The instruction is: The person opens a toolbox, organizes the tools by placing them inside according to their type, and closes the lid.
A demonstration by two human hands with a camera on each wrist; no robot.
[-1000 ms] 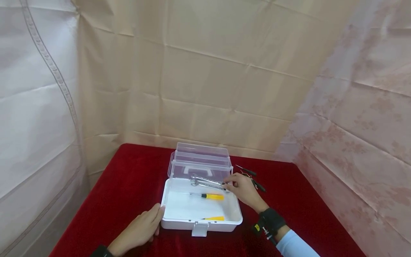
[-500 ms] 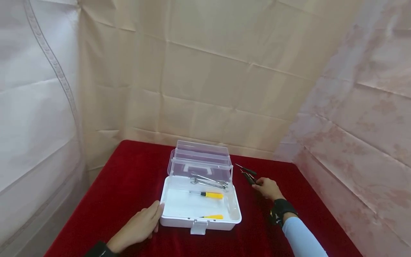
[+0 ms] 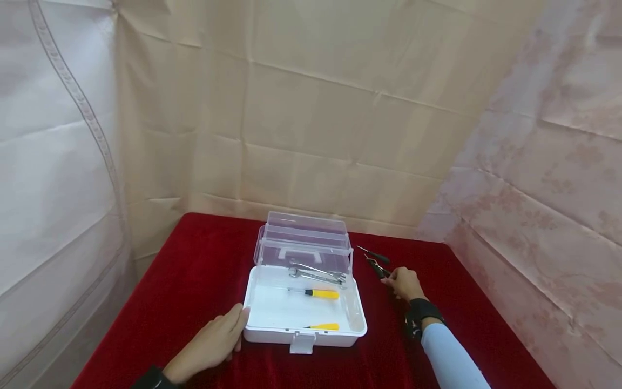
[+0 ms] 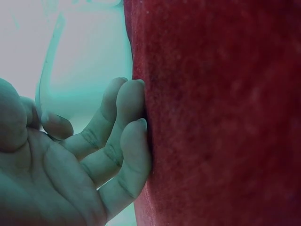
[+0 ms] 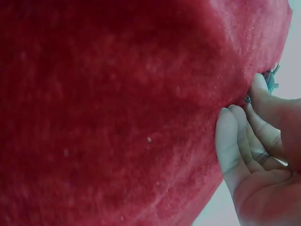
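Observation:
In the head view my left hand (image 3: pixel 218 335) rests against the left wall of a white toolbox (image 3: pixel 301 337). Its fingers look loosely bent in the left wrist view, some of them on the red cloth (image 4: pixel 225 113). My right hand (image 3: pixel 407 283) is right of the box and pinches the dark handles of a pair of pliers (image 3: pixel 376 267) lying on the cloth. The right wrist view shows thumb and fingers together; the pliers are mostly hidden there. Inside the box lie two wrenches (image 3: pixel 318 276), a yellow-handled screwdriver (image 3: pixel 324 294) and another yellow handle (image 3: pixel 325 327).
A dark-handled screwdriver (image 3: pixel 378 256) lies behind the pliers. The toolbox's clear lid (image 3: pixel 306 237) stands folded back, and its latch (image 3: pixel 303 343) hangs at the front. Curtains (image 3: pixel 311 135) rise behind the table and on both sides.
My right hand has let go of a wrench in the toolbox and moved right to the pliers, which it now grips. My left hand has stayed at the box's wall.

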